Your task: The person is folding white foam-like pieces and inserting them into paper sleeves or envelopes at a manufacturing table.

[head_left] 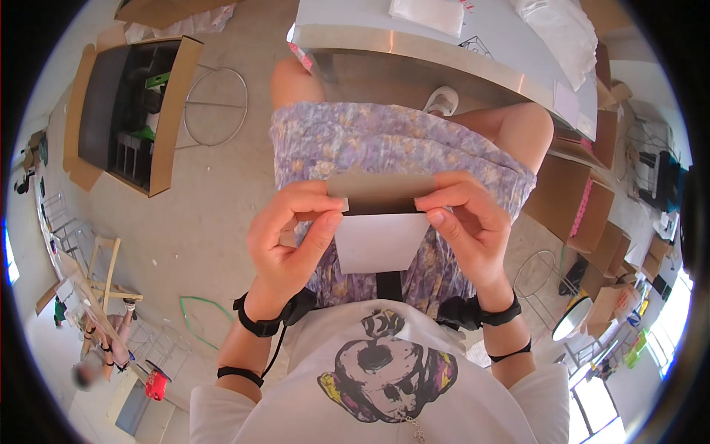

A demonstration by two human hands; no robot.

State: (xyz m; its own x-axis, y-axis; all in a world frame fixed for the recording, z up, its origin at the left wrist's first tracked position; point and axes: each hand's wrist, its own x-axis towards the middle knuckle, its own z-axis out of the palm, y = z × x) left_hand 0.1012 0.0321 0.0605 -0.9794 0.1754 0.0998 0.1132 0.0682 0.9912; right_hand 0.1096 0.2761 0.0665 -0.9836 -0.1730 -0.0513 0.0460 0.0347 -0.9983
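Note:
Above my lap I hold a small white paper box (381,243), its top edge open toward the far side. A greyish flap (379,183) stands up behind the shaded opening. My left hand (290,235) pinches the box's left corner between thumb and fingers, where a small white tab shows at the fingertips. The right corner is pinched the same way by my right hand (475,228). What lies inside the box, if anything, is hidden in shadow.
Ahead stands a metal-edged table (414,41) with white sheets (427,16) and a plastic bag (558,37). An open carton (126,115) is at the left beside a round metal stool frame (216,107). Cardboard boxes (566,196) crowd the right. Another person (111,337) is far left.

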